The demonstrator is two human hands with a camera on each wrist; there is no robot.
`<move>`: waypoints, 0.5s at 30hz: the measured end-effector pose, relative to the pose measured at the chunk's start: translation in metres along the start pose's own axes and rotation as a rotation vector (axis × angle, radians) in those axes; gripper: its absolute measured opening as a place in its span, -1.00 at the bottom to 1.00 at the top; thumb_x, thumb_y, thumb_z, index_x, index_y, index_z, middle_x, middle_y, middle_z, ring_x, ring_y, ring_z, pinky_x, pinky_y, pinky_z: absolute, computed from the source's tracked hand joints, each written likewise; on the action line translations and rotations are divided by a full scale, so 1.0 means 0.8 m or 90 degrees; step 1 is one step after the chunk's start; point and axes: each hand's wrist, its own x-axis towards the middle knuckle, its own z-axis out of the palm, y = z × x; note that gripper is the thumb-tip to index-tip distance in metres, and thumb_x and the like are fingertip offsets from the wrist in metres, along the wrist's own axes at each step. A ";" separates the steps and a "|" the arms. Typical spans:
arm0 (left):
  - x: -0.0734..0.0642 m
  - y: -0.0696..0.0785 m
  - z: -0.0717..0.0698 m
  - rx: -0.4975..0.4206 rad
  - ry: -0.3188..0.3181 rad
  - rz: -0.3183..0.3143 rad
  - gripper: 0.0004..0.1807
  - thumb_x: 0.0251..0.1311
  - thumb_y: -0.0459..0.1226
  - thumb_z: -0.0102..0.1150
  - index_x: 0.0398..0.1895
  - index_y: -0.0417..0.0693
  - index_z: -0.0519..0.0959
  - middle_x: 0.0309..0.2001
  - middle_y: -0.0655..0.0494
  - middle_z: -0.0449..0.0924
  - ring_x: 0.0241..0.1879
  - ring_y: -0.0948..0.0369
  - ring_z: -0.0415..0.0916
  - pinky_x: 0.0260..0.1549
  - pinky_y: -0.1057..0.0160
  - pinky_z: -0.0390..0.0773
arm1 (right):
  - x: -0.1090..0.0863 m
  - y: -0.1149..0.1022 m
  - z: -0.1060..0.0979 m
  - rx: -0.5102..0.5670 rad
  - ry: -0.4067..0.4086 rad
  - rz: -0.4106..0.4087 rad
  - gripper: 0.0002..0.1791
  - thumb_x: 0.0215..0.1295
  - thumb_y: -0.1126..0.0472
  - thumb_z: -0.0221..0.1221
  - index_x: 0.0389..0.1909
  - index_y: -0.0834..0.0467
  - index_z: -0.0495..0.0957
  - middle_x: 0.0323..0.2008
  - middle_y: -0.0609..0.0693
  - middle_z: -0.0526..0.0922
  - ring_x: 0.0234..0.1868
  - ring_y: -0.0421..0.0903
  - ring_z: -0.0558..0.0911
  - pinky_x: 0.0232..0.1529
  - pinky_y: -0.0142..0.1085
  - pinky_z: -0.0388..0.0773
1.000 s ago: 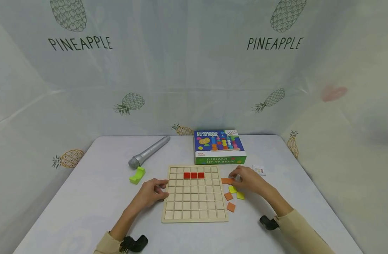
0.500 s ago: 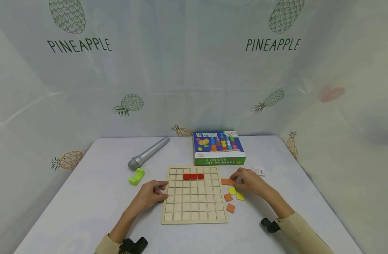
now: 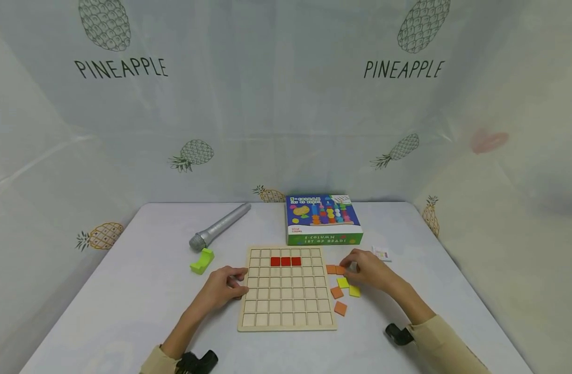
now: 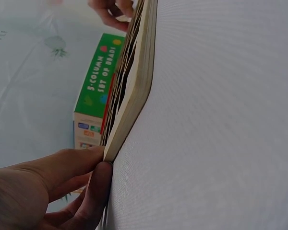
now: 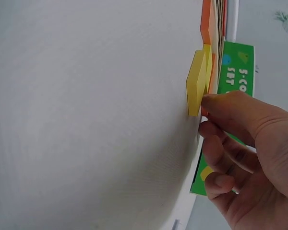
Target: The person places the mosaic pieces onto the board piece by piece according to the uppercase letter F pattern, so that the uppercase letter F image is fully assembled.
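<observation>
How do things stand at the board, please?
Left hand touching board, left edge. Right hand at orange tile, grip unclear. Three red tiles in board. Second orange tile between that and board.

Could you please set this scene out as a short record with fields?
Surface: white table
Board: wooden grid, lying flat
Placed: three red tiles side by side, second row from the far edge
Loose, right of grid: four orange tiles, two yellow tiles
Left grip: touches grid's left edge
Right grip: at an orange tile; pinch unclear
Behind grid: bead-set box
Far left: silver microphone, green piece
</observation>
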 end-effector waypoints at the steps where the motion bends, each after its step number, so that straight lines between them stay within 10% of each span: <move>1: 0.000 0.000 0.000 0.001 0.001 -0.001 -0.46 0.01 -0.34 0.45 0.11 -0.33 0.58 -0.19 -0.07 0.61 -0.37 0.32 0.59 -0.47 0.43 0.58 | 0.000 0.000 0.000 0.000 0.001 -0.002 -0.80 0.19 0.23 0.34 -0.16 0.15 0.71 -0.25 -0.06 0.67 -0.38 -0.21 0.46 -0.40 -0.48 0.45; 15: 0.000 0.001 0.002 0.003 -0.003 -0.010 -0.46 0.01 -0.37 0.44 0.12 -0.34 0.56 -0.19 -0.08 0.60 -0.38 0.32 0.60 -0.48 0.43 0.61 | 0.000 0.005 0.003 0.004 0.008 0.009 -0.81 0.18 0.20 0.35 -0.18 0.10 0.71 -0.24 -0.10 0.67 -0.38 -0.23 0.46 -0.39 -0.47 0.46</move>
